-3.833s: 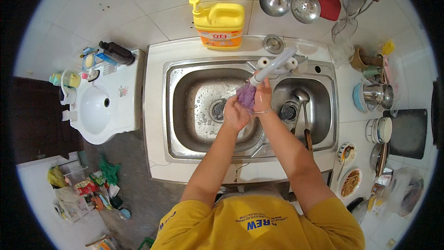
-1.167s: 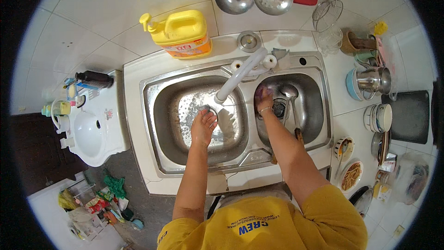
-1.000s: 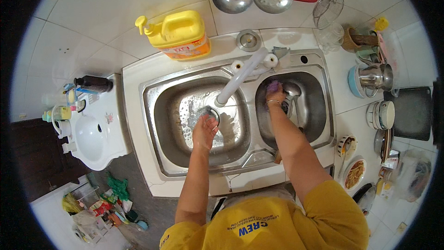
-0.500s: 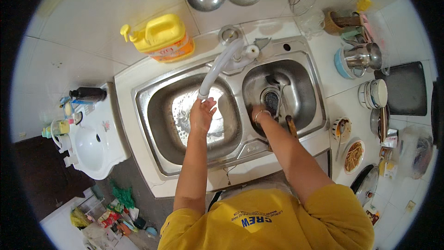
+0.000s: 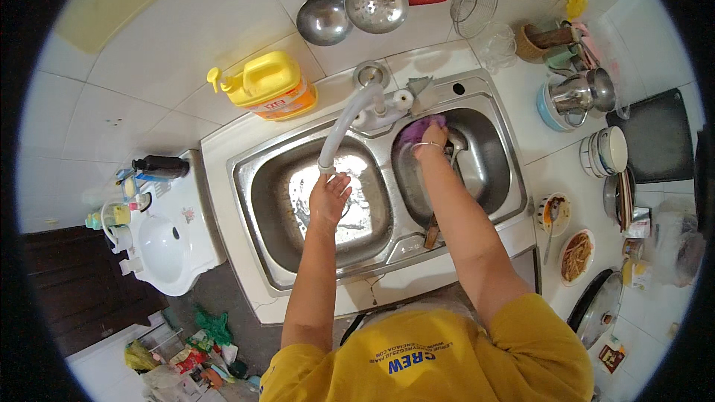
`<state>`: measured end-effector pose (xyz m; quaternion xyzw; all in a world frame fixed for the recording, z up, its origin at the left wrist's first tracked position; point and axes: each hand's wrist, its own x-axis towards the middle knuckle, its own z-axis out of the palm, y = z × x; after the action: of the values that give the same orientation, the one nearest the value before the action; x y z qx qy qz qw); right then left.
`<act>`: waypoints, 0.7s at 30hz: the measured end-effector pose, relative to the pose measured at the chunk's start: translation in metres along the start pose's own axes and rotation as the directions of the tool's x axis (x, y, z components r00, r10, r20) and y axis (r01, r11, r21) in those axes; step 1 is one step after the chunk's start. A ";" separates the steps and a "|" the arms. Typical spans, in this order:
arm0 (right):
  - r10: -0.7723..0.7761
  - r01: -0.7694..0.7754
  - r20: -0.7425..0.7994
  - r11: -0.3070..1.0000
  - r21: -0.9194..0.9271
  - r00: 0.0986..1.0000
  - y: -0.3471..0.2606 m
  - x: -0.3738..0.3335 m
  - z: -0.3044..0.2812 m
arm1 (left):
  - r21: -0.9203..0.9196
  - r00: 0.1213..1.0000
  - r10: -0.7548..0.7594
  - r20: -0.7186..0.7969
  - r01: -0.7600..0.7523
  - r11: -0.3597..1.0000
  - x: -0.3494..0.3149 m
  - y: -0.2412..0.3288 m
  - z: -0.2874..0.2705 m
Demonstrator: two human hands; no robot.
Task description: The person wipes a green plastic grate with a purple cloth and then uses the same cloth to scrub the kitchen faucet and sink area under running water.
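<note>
In the left basin [image 5: 264, 208] of a steel double sink, my left hand [image 5: 330, 199] is open, palm up, with fingers apart. It is just under the end of a whitish flexible faucet hose [image 5: 338, 138]; whether water runs is hard to tell. My right hand [image 5: 434, 135] reaches to the far side of the right basin [image 5: 495, 152], its fingers closed on a purple cloth [image 5: 410, 132]. Beside that wrist, a ladle [image 5: 459, 144] lies in the basin, partly covered by my forearm. A wooden handle [image 5: 431, 234] rests by the basin's near edge.
A yellow detergent jug [image 5: 269, 85] stands behind the left basin. Ladles [image 5: 324, 18] and a skimmer [image 5: 376, 4] hang on the wall. To the right are a bowl with a spoon [image 5: 553, 214], a plate of food [image 5: 576, 257] and stacked bowls [image 5: 612, 150]. A white washbasin [image 5: 164, 246] sits at left.
My right hand has moved from the near left part of the right basin to its far side, and the purple cloth now shows in it. My left hand stays under the hose end.
</note>
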<state>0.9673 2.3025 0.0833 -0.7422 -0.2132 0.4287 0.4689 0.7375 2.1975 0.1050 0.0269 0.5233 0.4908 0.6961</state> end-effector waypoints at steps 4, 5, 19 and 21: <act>-0.368 0.375 -0.074 0.908 0.184 0.927 0.073 -0.003 0.030 | -0.036 1.000 -0.010 0.017 0.010 0.999 0.005 -0.001 -0.001; -0.593 0.590 0.058 0.805 0.060 0.803 0.096 -0.006 0.037 | -0.036 1.000 -0.019 0.019 0.020 0.999 0.007 -0.003 0.002; -0.565 0.507 0.254 0.350 -0.787 0.785 0.006 -0.033 0.007 | -0.010 0.997 -0.073 0.005 0.073 0.997 0.007 -0.017 -0.019; -0.432 0.601 0.464 0.268 -0.753 0.773 -0.013 -0.055 0.012 | 0.052 0.998 -0.053 0.032 0.052 0.997 0.014 -0.015 -0.015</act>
<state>0.9288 2.2748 0.1167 -0.7216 -0.6682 0.1394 0.1154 0.7353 2.1926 0.0800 0.0392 0.5247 0.4582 0.7164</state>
